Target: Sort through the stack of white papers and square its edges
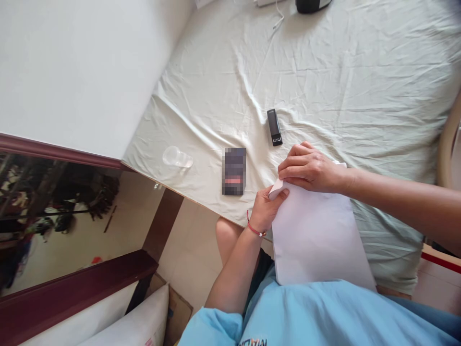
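A stack of white paper (320, 235) rests on the table's near edge and reaches toward my body. My left hand (267, 207), with a red string bracelet at its wrist, grips the stack's far left corner, thumb on top. That corner is bent upward. Over the same corner, my right hand (309, 168) presses its bunched fingers on the folded edge of the paper. What lies under the right fingertips is hidden. Beyond my right hand lies a small black mobile phone (274, 127). A dark, pixel-blurred rectangular object (234, 171) sits to the left of my hands.
A pale wrinkled cloth (360, 96) covers the table. A clear plastic bottle (177, 157) lies near its left edge. At the far side are a white cable (278, 20) and a black object (312, 5). A dark red wooden frame (108, 274) stands at lower left.
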Demonstrator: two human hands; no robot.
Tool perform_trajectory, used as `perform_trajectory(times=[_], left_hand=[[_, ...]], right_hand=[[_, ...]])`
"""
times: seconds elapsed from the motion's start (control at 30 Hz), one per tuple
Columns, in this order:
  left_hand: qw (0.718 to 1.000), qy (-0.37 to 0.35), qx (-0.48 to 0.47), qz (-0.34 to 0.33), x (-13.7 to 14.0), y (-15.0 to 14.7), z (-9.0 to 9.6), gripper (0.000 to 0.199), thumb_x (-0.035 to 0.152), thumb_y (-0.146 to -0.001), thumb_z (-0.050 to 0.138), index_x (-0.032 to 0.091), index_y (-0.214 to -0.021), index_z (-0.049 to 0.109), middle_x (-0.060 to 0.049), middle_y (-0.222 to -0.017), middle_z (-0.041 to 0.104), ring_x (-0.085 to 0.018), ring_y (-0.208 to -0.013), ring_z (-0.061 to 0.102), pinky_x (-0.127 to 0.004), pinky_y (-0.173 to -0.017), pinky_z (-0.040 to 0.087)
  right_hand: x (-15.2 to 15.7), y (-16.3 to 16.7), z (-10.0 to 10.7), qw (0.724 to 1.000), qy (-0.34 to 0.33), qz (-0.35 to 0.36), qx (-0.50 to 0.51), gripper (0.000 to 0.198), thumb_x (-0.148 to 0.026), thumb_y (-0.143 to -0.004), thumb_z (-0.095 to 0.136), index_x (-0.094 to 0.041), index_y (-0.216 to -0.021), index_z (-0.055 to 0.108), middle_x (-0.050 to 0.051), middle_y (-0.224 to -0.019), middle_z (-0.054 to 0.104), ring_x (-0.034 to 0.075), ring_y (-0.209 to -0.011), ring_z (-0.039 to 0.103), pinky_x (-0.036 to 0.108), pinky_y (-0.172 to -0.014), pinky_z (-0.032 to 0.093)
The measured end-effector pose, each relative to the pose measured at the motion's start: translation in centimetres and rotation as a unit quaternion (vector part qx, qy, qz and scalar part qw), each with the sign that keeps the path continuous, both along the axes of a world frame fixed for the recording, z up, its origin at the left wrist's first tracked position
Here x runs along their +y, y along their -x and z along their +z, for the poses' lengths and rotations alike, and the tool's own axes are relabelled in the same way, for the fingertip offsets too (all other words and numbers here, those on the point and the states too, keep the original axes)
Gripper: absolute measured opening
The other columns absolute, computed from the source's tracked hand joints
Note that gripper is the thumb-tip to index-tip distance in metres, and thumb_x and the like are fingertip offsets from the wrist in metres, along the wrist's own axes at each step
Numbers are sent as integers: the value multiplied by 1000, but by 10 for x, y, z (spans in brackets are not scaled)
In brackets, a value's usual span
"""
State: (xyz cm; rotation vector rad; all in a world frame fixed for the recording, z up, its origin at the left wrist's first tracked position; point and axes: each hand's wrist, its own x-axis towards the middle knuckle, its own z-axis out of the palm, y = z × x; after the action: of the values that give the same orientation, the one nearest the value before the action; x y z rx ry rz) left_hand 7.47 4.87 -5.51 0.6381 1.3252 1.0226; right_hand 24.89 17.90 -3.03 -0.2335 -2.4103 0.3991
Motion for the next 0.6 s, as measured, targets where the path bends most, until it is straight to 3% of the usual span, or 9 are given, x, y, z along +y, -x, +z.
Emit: perform_trajectory(times=[0.17, 0.27, 0.37, 0.47, 0.6], left_hand=[[996, -49, 75, -14, -2, 2, 0, 45, 58, -84, 82, 16, -97, 74, 0, -77, 66, -12, -67, 53, -25, -62, 39], [989, -106, 95, 46, -4, 3, -1, 45, 57, -88, 79, 19, -112, 75, -5, -101, 75, -18, -90, 66, -27, -80, 50], [980, -147, 97, 88, -8, 6, -5, 40, 56, -93, 75, 21, -112, 77, -7, -111, 77, -21, -106, 69, -31, -95, 52], [984, -135, 63, 97, -11, 8, -9, 40, 57, -95, 72, 21, -110, 80, -8, -108, 78, -22, -104, 70, -32, -93, 53], [988, -113, 20, 108, -10, 10, -13, 41, 57, -91, 76, 19, -105, 81, -6, -92, 75, -19, -87, 67, -28, -79, 52]], right_hand=[[1, -1, -2, 999, 8, -3, -31, 26, -28, -110, 51, -20, -94, 70, 4, -93, 75, 19, -89, 55, 38, -81, 34], [2, -1, -4, 999, 4, -17, -39, 27, -28, -111, 50, -20, -94, 70, 4, -91, 75, 19, -89, 55, 38, -82, 35], [2, -1, -5, 999, 1, -25, -36, 25, -25, -110, 51, -20, -94, 69, 3, -90, 75, 19, -88, 54, 38, -81, 35], [2, 0, -6, 999, -2, -31, -17, 23, -23, -109, 53, -20, -93, 69, 2, -91, 75, 18, -87, 54, 37, -80, 35], [2, 0, -6, 999, -6, -31, 0, 19, -23, -108, 57, -21, -93, 69, 1, -92, 76, 18, -86, 53, 37, -80, 35]])
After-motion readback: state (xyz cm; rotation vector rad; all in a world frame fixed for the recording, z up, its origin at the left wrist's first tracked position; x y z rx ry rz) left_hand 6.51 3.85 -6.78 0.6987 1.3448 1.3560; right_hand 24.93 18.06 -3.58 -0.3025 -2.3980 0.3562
